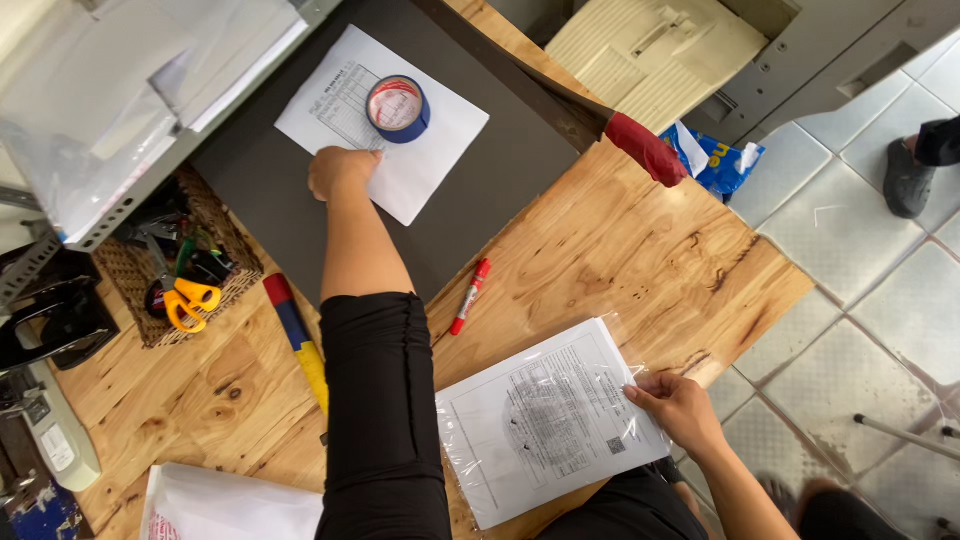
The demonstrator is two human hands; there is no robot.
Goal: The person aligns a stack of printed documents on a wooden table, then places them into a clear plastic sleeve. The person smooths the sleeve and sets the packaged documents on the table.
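At nine o'clock on the wooden table (620, 250) we see a woven basket (232, 290) holding orange-handled scissors (190, 300) and a jumble of dark tools we cannot make out. Just right of it, toward seven o'clock, lies a red, blue and yellow stick-shaped tool (296, 340), partly under our sleeve.

At eleven o'clock our left hand (340, 170) reaches out with fingers curled onto the near edge of a white printed sheet (420, 165), which lies on a dark grey mat (500, 170). Whether the hand pinches the paper or only presses it, we cannot tell. A roll of blue tape (397, 108) sits on that sheet at twelve o'clock, just beyond the hand.

Near the centre a red marker (470, 296) lies on the wood at the mat's edge.

At five o'clock a printed sheet in a clear plastic sleeve (545, 425) lies at the table's near edge. Our right hand (675, 405) grips its right edge, thumb on top, fingers folded beneath.

At two o'clock, off the table, a blue and white bag (715, 160) rests on the tiled floor (850, 280).
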